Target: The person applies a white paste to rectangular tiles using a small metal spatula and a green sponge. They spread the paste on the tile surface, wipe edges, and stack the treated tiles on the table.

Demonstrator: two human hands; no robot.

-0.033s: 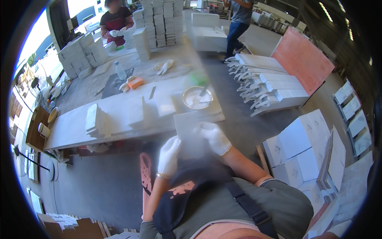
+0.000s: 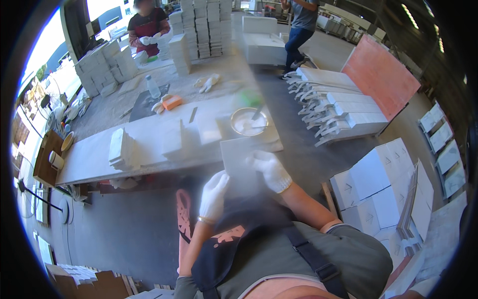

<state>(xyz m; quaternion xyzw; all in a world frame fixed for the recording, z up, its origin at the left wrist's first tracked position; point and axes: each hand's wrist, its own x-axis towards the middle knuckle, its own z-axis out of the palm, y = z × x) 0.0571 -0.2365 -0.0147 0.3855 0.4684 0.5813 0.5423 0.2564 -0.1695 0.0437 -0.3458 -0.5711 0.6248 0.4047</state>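
A pale square tile is held up in front of my chest, just off the near edge of the workbench. My left hand, in a white knit glove, closes on its lower left edge. Gloved as well, my right hand grips the tile from the right, with the fingers over its face. Haze in the picture blurs the lower part of the tile. Just beyond it stands a round bowl of white paste with a spatula in it. Stacks of white tiles line the bench to the left.
An orange block, a plastic bottle and loose gloves lie farther back. A co-worker handles pieces beyond tall tile stacks; another person stands behind. White boxes are piled at my right, near a reddish board.
The whole scene sits very slightly farther right in the picture. Both hands keep the same hold on the tile.
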